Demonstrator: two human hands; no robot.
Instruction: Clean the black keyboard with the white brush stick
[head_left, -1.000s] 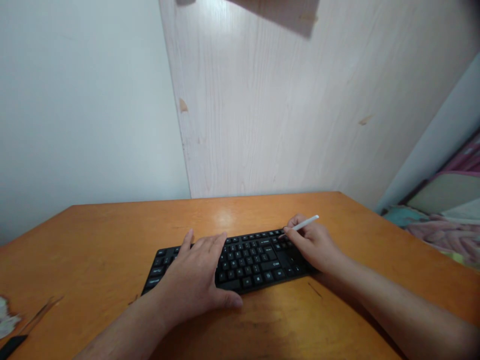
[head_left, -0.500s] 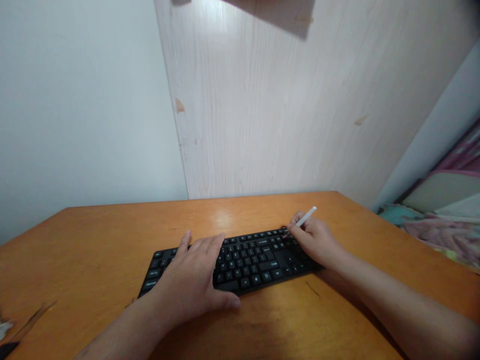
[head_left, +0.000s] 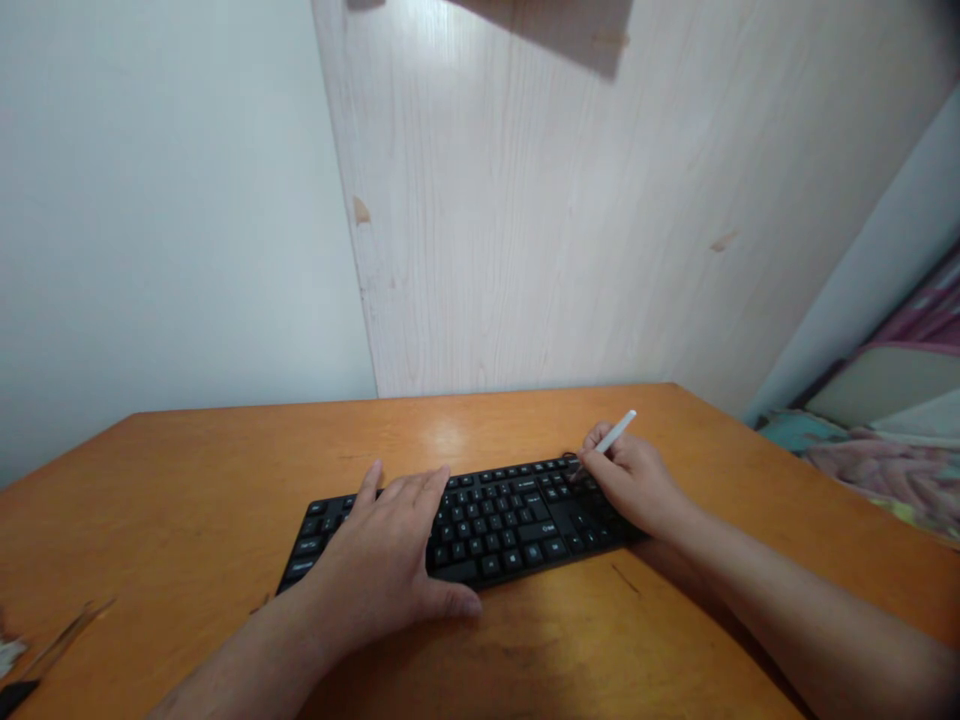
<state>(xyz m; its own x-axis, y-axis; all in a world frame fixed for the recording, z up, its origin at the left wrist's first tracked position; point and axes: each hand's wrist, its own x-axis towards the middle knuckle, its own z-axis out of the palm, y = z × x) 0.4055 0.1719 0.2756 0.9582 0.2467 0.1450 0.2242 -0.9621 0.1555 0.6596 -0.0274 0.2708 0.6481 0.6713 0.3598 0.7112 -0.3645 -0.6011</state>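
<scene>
A black computer keyboard [head_left: 495, 520] lies slightly askew on the wooden table. My left hand [head_left: 390, 550] rests over its left part, fingers spread and thumb out past the near edge, hiding many keys. In my right hand [head_left: 634, 480] is a slim white pen-shaped tool [head_left: 619, 430], pinched between thumb and fingers and slanting up to the right. Its lower end points down at the keys near the back right of the keyboard; the tip is too small to make out. The right hand covers the number pad.
The orange-brown wooden table [head_left: 225, 480] runs back to a pale panelled wall [head_left: 525, 250]. At the left front edge lie thin stalk-like bits [head_left: 64, 640] and a dark object [head_left: 16, 692]. Crumpled bedding [head_left: 877, 460] is beyond the table on the right.
My right hand and the white tool have shifted very slightly to the right over the keys. The left hand and the keyboard stay where they were.
</scene>
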